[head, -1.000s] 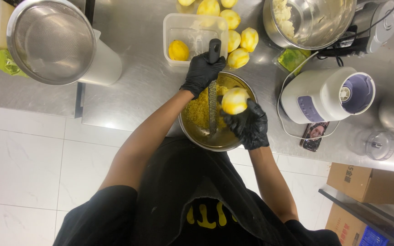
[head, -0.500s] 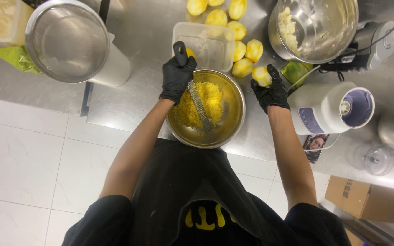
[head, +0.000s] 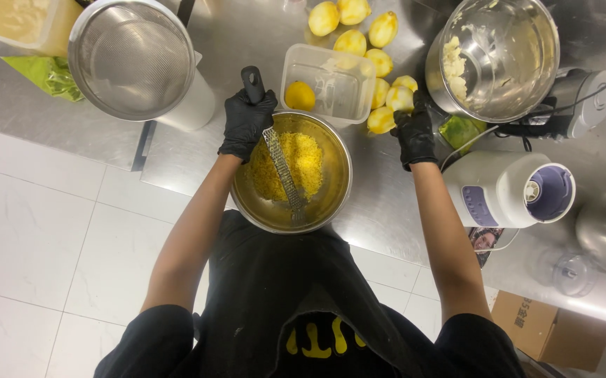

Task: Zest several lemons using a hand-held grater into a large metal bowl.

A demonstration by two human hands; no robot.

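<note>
- Lemon zest (head: 296, 161) lies in a loose yellow heap inside the steel bowl (head: 338, 182), which sits on the steel surface (head: 387, 210) right in front of the person.
- Farthest left, a fine-mesh sieve (head: 131, 59) rests on top of a white container (head: 194, 108), with a green cloth (head: 44, 73) beside it.
- Left hand (head: 245, 122), in a black glove, is closed around the black handle of a long narrow grater (head: 283, 171); the blade slants down across the bowl, over the zest.
- Just behind the bowl stands a clear plastic tub (head: 338, 94) with one whole yellow lemon (head: 300, 95) in it.
- Right hand (head: 415, 129), also in a black glove, is off to the right of the bowl, fingers curled over a pale lemon (head: 399, 98) at the edge of a heap of lemons (head: 359, 35) on the surface.
- Judging by their pale, dull skin, several lemons in the heap look already stripped, and the bowl holds a good layer of zest, so the work seems well along; the bright lemon in the tub looks untouched.
- Farther right, a large mixer bowl (head: 520, 77) holds a pale mass on its wall, and a white grinder (head: 506, 189) lies on its side.
</note>
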